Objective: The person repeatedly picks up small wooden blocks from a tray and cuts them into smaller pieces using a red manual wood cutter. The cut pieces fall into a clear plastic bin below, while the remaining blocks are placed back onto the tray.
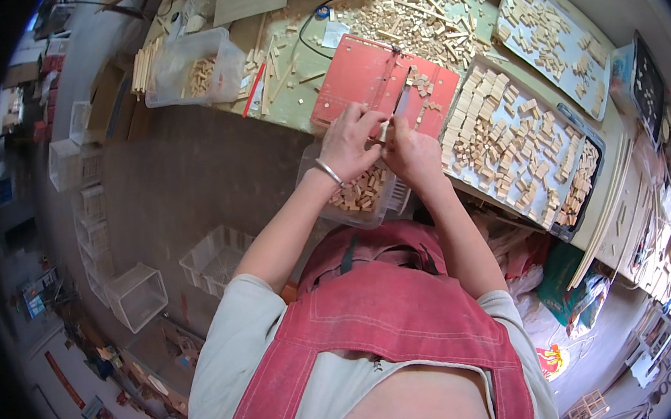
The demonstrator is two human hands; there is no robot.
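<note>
My right hand [415,153] is closed round the handle of a knife [402,101], whose blade points away from me over a red board [355,74]. Close beside it, my left hand [352,142] has its fingers bent together at a small pale wooden piece [383,130], partly hidden by the fingers. A silver bangle circles the left wrist. Small wood blocks [419,80] lie on the board's right part, near the blade. Below both hands, a clear plastic bin [310,170] holds many wooden blocks [360,194].
To the right, a tray [507,144] carries rows and loose heaps of blocks. Behind it lies a white board [550,43] with more blocks. Wood offcuts [430,18] cover the back of the green bench [289,105]. A clear tub [215,51] stands at the left, beside a red pencil-like stick [254,90].
</note>
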